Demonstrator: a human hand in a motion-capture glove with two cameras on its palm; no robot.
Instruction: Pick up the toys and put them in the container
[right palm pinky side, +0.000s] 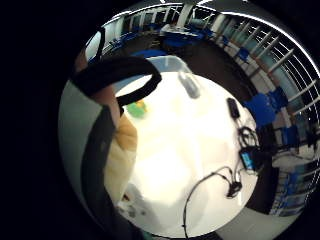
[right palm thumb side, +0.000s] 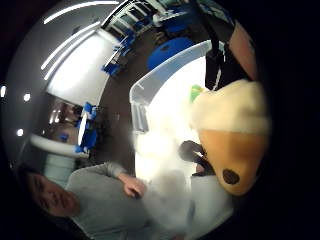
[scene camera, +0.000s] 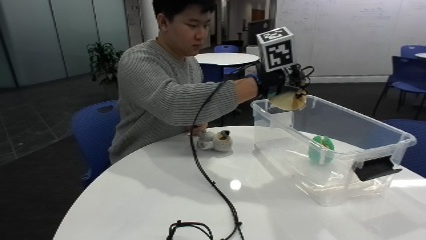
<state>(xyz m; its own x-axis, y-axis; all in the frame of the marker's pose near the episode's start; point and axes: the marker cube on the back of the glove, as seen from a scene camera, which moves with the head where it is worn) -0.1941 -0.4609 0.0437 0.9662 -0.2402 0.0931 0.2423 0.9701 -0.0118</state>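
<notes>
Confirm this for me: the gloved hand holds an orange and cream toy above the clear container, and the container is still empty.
Not quite. The container is not empty: a green toy already sits inside it, as the outside view shows. The rest holds: the gloved right hand grips an orange and cream toy above the container's near end.

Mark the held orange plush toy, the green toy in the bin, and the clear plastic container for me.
Orange plush toy (scene camera: 291, 101): outside view, its body under the hand.
Green toy (scene camera: 322, 148): outside view, its middle.
Clear plastic container (scene camera: 349, 126): outside view, far wall.
</notes>
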